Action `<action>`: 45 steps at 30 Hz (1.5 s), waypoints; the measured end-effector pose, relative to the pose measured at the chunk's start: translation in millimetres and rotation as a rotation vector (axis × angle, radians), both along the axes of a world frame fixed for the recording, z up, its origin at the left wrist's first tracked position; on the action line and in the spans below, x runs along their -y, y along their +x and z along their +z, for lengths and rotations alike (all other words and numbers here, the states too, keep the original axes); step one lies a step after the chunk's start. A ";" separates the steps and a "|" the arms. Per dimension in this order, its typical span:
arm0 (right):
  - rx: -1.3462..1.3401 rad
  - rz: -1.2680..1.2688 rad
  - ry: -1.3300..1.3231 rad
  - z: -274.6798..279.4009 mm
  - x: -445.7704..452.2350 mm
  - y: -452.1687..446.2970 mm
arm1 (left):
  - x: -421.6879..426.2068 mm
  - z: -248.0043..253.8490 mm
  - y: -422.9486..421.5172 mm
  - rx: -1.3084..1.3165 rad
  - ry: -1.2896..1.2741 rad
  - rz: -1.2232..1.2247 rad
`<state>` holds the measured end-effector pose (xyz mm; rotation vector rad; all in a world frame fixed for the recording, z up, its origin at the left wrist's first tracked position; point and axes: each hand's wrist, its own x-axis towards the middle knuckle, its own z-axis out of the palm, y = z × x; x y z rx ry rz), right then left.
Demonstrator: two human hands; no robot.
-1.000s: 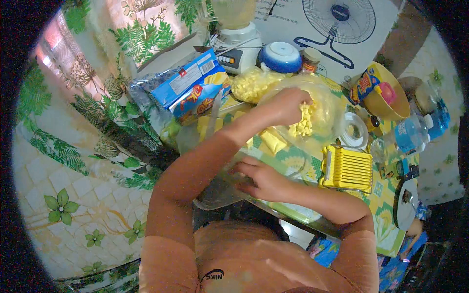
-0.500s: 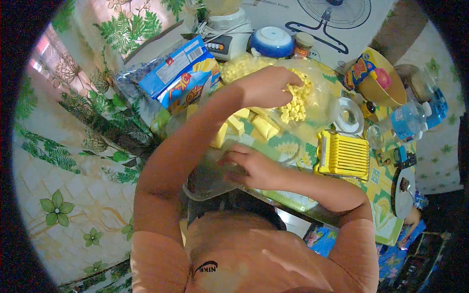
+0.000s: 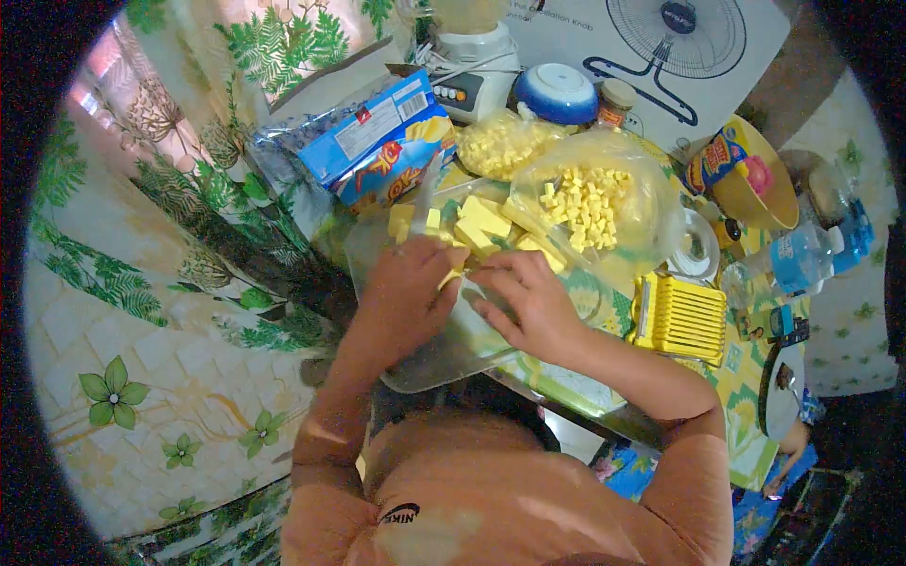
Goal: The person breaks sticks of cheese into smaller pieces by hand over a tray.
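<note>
My left hand (image 3: 408, 294) is over the clear plastic tray (image 3: 434, 363), its fingers closed around a small yellow block (image 3: 451, 276) that looks like cheese, mostly hidden. Close beside it, my right hand (image 3: 533, 300) has bent fingers and the thumb spread apart, with nothing visible in it. Larger yellow blocks (image 3: 483, 219) lie just beyond both hands at the tray's far end. Behind them, an open clear plastic bag (image 3: 646, 189) contains many small yellow cubes (image 3: 578, 208). Another bag of yellow pieces (image 3: 500, 146) sits to its left.
A yellow slicer (image 3: 681, 319) rests on the patterned table to the right. Blue snack packaging (image 3: 382, 141) stands at back left. A blue bowl (image 3: 557, 92), a jar (image 3: 615, 102), a yellow tub (image 3: 750, 174) and a water bottle (image 3: 788, 259) line the back and right.
My left hand has come back from the bag of cubes to the tray. My right hand has shifted up and right, and both hands are now close together.
</note>
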<state>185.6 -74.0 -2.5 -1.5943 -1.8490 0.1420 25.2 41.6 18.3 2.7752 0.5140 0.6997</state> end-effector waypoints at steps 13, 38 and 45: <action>0.073 -0.071 -0.075 -7.3 -4.4 4.0 | 27.9 -32.3 -11.0 0.256 -0.196 -0.015; -0.266 -0.046 -0.157 -7.5 -6.4 4.9 | 31.2 -45.4 -10.5 0.285 -0.264 -0.031; -0.058 -0.057 -0.094 -13.5 -6.9 1.2 | 33.0 -44.1 -8.9 0.330 -0.239 -0.043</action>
